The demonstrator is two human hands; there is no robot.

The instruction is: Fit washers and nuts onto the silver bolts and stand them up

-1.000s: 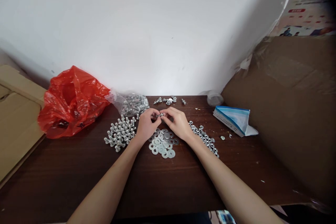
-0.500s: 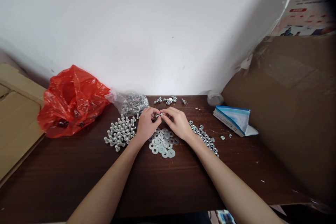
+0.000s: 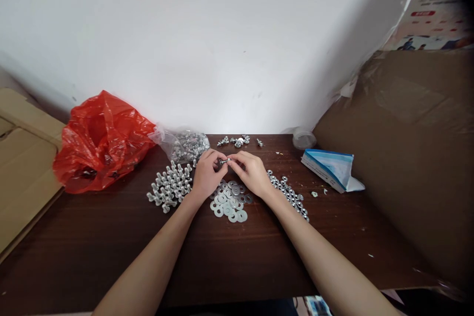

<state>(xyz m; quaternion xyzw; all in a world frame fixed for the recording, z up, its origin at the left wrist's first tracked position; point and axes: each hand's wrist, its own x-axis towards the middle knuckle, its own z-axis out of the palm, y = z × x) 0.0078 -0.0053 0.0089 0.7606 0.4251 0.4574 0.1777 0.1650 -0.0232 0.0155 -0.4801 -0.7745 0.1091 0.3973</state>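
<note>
Two bare hands meet over the dark table [image 3: 222, 256], the left hand [image 3: 207, 170] and the right hand [image 3: 251, 169] both pinching one small metal fastener [image 3: 224, 161] between their fingertips. Compared with a second ago, more of its length shows in the gap between the fingers, while the wrists have hardly moved; I take that to mean the work is fine fingertip handling of this single piece. How its parts sit together is too small to tell.

Washers [image 3: 227, 210] lie just below the hands, bolts [image 3: 168, 187] beside the left one, and nuts [image 3: 292, 196] partly behind the right forearm. Several more fasteners [image 3: 239, 142] rest near the wall.

As for containers, a clear bag [image 3: 190, 147] is full of loose metal hardware. Next to it slumps a red bag [image 3: 105, 143], its contents unclear. Across the table, a see-through tub [image 3: 303, 139] stands near a large cardboard box [image 3: 392, 158]; I can't tell what either holds.
</note>
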